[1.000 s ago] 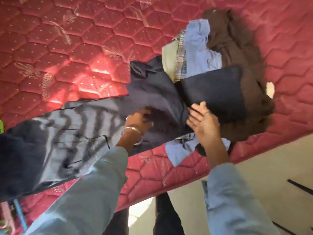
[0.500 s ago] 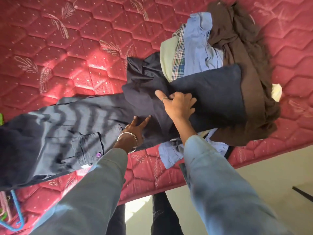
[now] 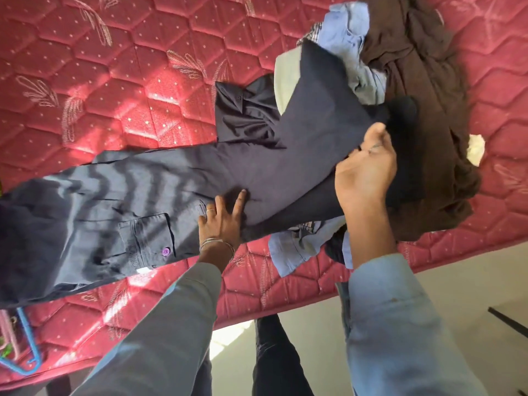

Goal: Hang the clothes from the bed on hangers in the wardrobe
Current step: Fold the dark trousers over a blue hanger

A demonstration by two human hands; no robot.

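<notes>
The dark navy trousers (image 3: 177, 195) lie across the centre of the frame on the red quilted mattress (image 3: 114, 81), waist end at the left edge and legs running to the right onto the clothes pile (image 3: 400, 110). A back pocket (image 3: 147, 238) at centre-left carries a purple button (image 3: 166, 251). A line of stitched lettering runs beside the pocket; it cannot be read. A small white tag shows just below it.

The left hand (image 3: 223, 218) rests flat on the trousers at frame centre, fingers straight and spread, pressing the fabric down; a ring and metal bangles (image 3: 215, 244) are on it. The right hand (image 3: 365, 172), right of centre, grasps the folded trouser leg, thumb up over the edge and fingers curled under the cloth, lifting that part off the pile.

The pile occupies the upper right. It holds a brown garment (image 3: 428, 81), a light blue shirt (image 3: 345, 38), a strip of checked fabric and a pale green piece (image 3: 285, 75). A dark shiny shirt (image 3: 245, 110) lies just left of the pile, partly under the trousers. More light blue cloth (image 3: 294, 250) sticks out below the trousers near the mattress edge.

A blue hanger (image 3: 25, 355) and a pink hanger (image 3: 5, 327) lie at the lower left corner. Light floor (image 3: 457, 281) shows at the lower right.
</notes>
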